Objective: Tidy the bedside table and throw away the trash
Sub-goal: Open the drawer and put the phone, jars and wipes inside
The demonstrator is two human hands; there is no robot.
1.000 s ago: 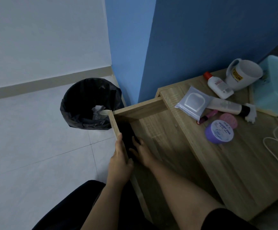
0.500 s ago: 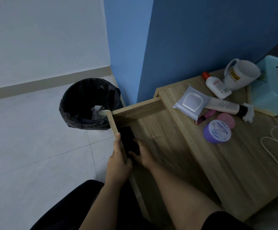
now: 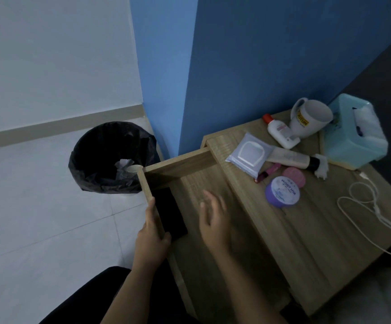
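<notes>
The wooden bedside table (image 3: 311, 235) has its drawer (image 3: 180, 163) pulled out. A flat black phone (image 3: 170, 212) lies inside the drawer against its front panel. My left hand (image 3: 151, 235) grips that front panel, thumb inside. My right hand (image 3: 214, 220) hovers over the drawer floor, blurred, fingers spread and holding nothing. On the tabletop lie a wipes pack (image 3: 250, 152), a cream tube (image 3: 292, 157), a small red-capped bottle (image 3: 279, 132), a white mug (image 3: 311, 118), a purple jar (image 3: 282, 191), a pink lid (image 3: 293, 177) and a pink lipstick (image 3: 267, 173).
A bin with a black liner (image 3: 110, 157), crumpled paper inside, stands on the tiled floor left of the drawer. A teal tissue box (image 3: 355, 136) and a white cable (image 3: 362, 206) sit on the table's right side. Blue walls rise behind.
My right hand has let go of the black phone and lifted away to the right. The phone now lies in the drawer. My left hand stays on the drawer front.
</notes>
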